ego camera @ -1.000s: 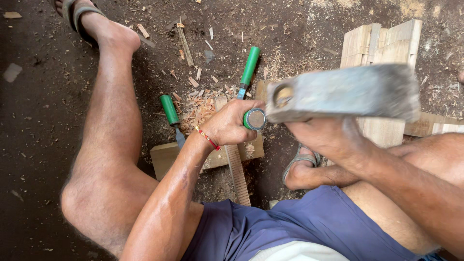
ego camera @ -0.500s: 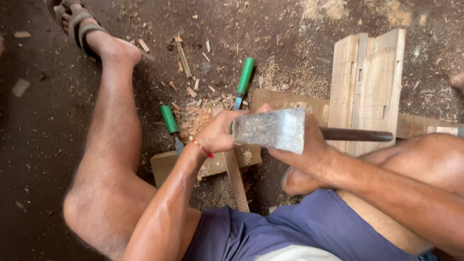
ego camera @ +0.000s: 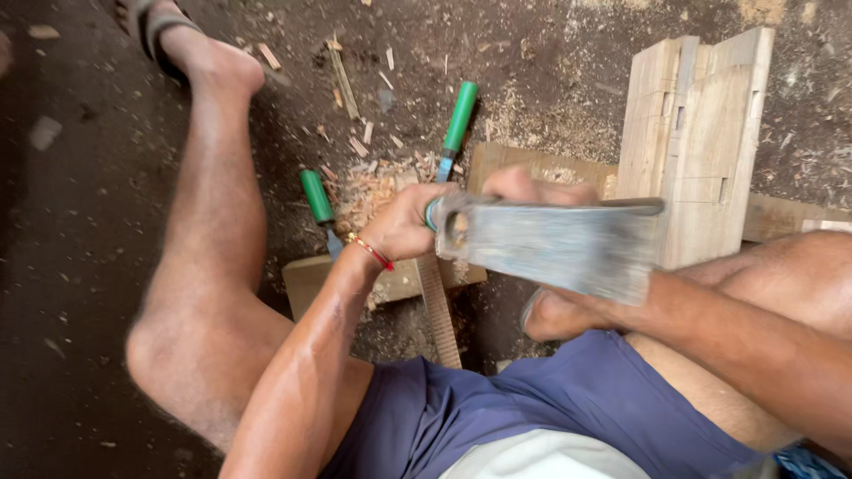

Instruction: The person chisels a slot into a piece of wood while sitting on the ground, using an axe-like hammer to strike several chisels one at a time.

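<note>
A person sat on a dirt floor (ego camera: 80, 266) strewn with wood chips, chiselling a flat wooden board (ego camera: 311, 279). The left hand (ego camera: 408, 222) had its fingers clamped around a green-handled chisel (ego camera: 432, 213), held upright on the board near the scene's middle. The right hand (ego camera: 541, 188) gripped a heavy grey metal hammer head (ego camera: 555, 248), blurred and level with the chisel's top; its fingers were mostly hidden. The step appeared to be a striking blow. Another strike would call for the chisel held steady. Two spare green chisels (ego camera: 457, 120) lay further off.
</note>
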